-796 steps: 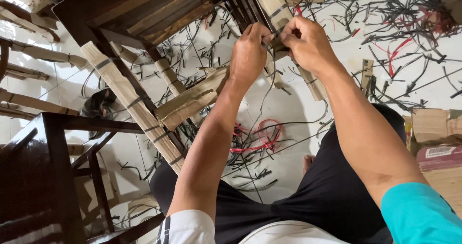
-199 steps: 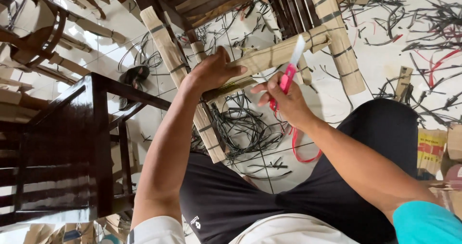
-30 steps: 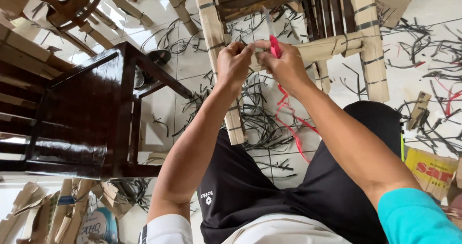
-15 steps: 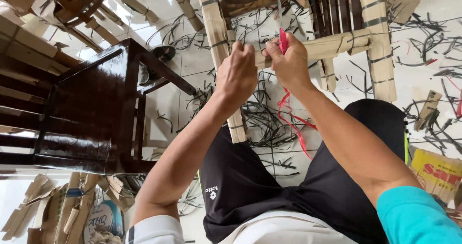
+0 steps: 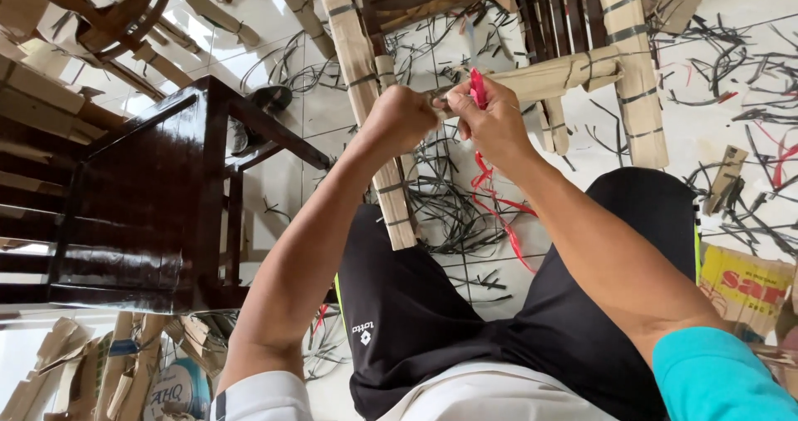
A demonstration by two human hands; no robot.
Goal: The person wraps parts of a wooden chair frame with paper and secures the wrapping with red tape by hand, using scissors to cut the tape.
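Note:
Both hands meet at a cardboard-wrapped rail (image 5: 565,73) of an upturned dark wooden chair. My left hand (image 5: 399,120) is closed in a fist right against the rail's left end. My right hand (image 5: 492,122) pinches a thin red plastic strap (image 5: 477,88) whose upper end sticks up above the fingers. The strap's loose tail (image 5: 499,209) hangs down in curls over the floor. A cardboard-wrapped chair leg (image 5: 366,97) runs down just behind my left hand. What my left fingers grip is hidden.
A glossy dark wooden chair (image 5: 158,196) stands at the left. More cardboard-wrapped furniture parts (image 5: 636,64) lie at the top and right. Black strap offcuts (image 5: 449,213) litter the white tiled floor. A printed cardboard box (image 5: 744,284) sits at the right; cardboard scraps (image 5: 75,363) lie bottom left.
Over the last second my hands stayed at the rail; the red strap's upper end has been drawn down closer to my right fingers. The view shifted slightly.

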